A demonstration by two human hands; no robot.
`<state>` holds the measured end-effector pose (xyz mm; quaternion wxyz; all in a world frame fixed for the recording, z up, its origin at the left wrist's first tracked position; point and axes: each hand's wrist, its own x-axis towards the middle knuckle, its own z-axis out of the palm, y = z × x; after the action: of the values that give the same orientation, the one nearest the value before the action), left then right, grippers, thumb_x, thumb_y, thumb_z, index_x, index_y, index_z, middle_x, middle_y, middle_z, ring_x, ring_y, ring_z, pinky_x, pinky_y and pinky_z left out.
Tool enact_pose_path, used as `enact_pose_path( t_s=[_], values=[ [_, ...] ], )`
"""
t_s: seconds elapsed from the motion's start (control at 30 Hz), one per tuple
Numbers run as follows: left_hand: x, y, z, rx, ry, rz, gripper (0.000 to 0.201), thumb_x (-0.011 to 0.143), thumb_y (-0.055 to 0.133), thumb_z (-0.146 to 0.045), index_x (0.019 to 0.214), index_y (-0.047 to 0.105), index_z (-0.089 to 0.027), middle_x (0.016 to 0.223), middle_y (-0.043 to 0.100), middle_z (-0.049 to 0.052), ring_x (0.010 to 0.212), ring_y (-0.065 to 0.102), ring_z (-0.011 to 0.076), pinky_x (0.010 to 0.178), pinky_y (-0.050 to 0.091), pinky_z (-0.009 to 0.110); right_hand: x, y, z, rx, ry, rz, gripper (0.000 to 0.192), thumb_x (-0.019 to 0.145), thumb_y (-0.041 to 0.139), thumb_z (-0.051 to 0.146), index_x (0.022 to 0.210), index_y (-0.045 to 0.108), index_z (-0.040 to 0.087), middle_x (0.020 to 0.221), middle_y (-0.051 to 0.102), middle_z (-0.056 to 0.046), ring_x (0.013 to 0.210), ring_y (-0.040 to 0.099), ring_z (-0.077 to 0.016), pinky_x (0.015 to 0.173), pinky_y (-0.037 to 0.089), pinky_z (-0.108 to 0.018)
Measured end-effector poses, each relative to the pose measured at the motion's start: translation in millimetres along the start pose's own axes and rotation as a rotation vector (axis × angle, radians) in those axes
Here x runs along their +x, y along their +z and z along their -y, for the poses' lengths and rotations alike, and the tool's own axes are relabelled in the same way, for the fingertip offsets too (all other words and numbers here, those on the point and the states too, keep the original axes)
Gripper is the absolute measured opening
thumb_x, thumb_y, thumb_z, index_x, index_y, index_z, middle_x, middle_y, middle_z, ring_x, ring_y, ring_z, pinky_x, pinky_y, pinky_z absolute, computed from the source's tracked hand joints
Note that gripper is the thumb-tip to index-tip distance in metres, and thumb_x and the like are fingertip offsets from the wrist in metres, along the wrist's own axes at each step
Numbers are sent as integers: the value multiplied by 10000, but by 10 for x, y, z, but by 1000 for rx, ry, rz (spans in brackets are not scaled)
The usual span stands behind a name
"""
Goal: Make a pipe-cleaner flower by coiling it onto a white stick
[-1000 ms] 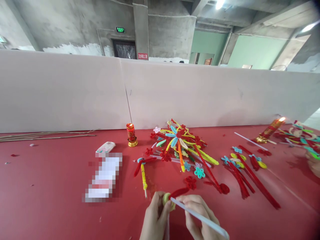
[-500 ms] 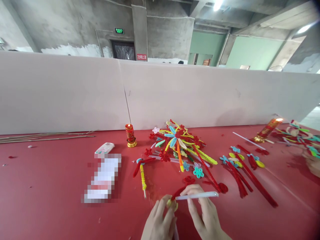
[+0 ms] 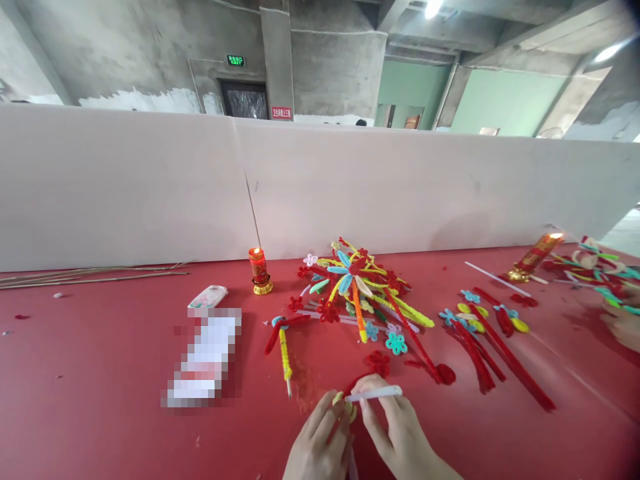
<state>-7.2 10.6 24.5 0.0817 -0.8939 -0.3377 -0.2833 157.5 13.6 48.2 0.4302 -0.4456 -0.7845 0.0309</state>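
My left hand is closed around a small yellow fuzzy pipe-cleaner piece, near the front of the red table. A pale stick shows below that hand, partly hidden by it. My right hand pinches a translucent white glue stick, whose left end meets the yellow piece. A red pipe cleaner runs behind my right fingers, so I cannot tell whether they grip it too. Just beyond my hands lies a red pipe-cleaner flower.
A heap of coloured pipe-cleaner flowers stands ahead, beside a lit red candle. To the right are loose pipe-cleaner pieces, a tilted lit candle and another person's hand. A white partition closes the table's back.
My right hand has shifted slightly left, closer to my left hand, and the glue stick has moved left with it. The other person's hand at the right edge has moved a little.
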Motion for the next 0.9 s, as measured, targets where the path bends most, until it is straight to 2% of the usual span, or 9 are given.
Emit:
enact_pose_path(
  t_s=[0.1,0.23,0.37,0.53,0.73,0.9],
  values=[
    [-35,54,-6,-31,-38,36,360,846,380,-125,1179,508,-177,1026,674,59,1008,600,195,836,532,258,4,-15,-12,7,15,-12,157,886,374,183,988,493,187,844,647,-81,773,646,-181,670,552,-284],
    [-59,84,-11,-62,-59,12,387,854,328,-113,1196,491,-189,1026,668,43,1002,601,172,842,524,232,-2,-17,-47,47,67,-57,146,890,370,182,970,492,188,851,638,-81,800,638,-183,691,547,-291],
    [-52,61,-1,1,-16,70,350,830,389,-127,1151,524,-154,1019,674,64,993,608,193,844,521,238,-30,5,-59,48,69,-30,140,882,395,182,989,485,196,863,636,-69,795,638,-179,704,542,-286],
    [-31,42,-4,61,26,80,324,812,399,-104,1094,555,-122,999,689,78,963,624,208,814,534,241,-17,0,-37,78,81,36,120,875,387,162,946,475,203,839,625,-59,771,634,-168,704,537,-274],
    [-25,34,13,153,56,95,321,819,379,-117,1074,574,-134,985,698,55,945,632,193,791,541,222,24,-38,-28,86,112,51,100,874,388,163,923,459,213,836,620,-49,773,634,-163,699,540,-262],
    [-7,32,31,228,104,59,362,842,293,-89,1020,606,-132,938,713,35,886,655,160,730,553,187,-37,-18,-64,74,106,-16,161,882,399,166,1034,445,191,899,619,-75,815,625,-171,721,536,-278]
  ],
)
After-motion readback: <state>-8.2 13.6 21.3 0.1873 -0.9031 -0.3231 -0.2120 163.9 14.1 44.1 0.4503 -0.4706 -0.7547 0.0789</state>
